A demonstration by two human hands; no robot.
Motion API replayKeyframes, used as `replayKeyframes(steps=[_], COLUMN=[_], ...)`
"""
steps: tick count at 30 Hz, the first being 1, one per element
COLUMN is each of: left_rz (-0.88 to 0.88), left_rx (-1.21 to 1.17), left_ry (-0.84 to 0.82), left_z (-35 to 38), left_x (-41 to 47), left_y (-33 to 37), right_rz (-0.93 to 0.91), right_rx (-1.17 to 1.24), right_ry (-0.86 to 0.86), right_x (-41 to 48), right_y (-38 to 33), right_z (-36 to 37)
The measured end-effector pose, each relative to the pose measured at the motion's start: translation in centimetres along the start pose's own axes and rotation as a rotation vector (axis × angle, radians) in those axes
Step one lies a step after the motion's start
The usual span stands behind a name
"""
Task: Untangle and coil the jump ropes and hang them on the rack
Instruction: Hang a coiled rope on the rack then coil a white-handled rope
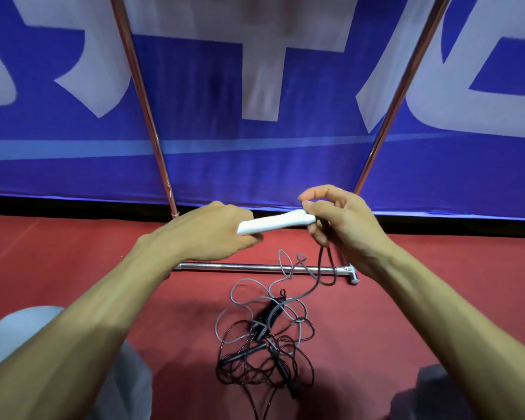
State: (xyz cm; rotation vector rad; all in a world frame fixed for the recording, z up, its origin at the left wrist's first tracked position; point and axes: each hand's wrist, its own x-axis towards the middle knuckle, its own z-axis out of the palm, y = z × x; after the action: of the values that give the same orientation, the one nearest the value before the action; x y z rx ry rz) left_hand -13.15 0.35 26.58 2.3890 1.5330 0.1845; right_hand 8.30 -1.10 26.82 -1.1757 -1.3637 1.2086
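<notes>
Both left hand (208, 233) and right hand (344, 222) grip one white handle (273, 222).

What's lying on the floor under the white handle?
A metal rack bar, and nearer, a tangle of grey and dark ropes with black handles. The floor beneath the tangle is partly covered.

The red floor (73, 253) carries a tangled heap of jump ropes (267, 316), seemingly several, grey and dark. The rack's metal base bar (240, 267) lies just beyond it.
</notes>
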Motion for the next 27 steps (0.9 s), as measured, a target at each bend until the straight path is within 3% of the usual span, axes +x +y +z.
replayKeyframes(steps=[8,14,17,22,27], left_rz=[-0.044,-0.090,-0.137,-0.277,-0.358], left_rx=[-0.133,-0.265,-0.502,-1.281,-1.369], left_ry=[0.126,0.164,0.215,0.245,0.381], left_z=[0.3,0.6,1.5,2.0,2.6], left_x=[0.0,-0.9,-1.7,-1.5,-0.6], left_y=[2.4,4.7,5.5,6.0,5.9], right_rz=[-0.074,-0.093,-0.100,-0.073,-0.046], right_rx=[0.144,0.207,0.200,-0.153,-0.454], right_ry=[0.138,0.105,0.045,-0.075,-0.187], right_x=[1.0,0.8,0.3,-0.7,-0.7], right_y=[-0.7,-0.7,-0.7,0.4,2.6], right_z=[-0.6,-1.1,-0.8,-0.1,0.9])
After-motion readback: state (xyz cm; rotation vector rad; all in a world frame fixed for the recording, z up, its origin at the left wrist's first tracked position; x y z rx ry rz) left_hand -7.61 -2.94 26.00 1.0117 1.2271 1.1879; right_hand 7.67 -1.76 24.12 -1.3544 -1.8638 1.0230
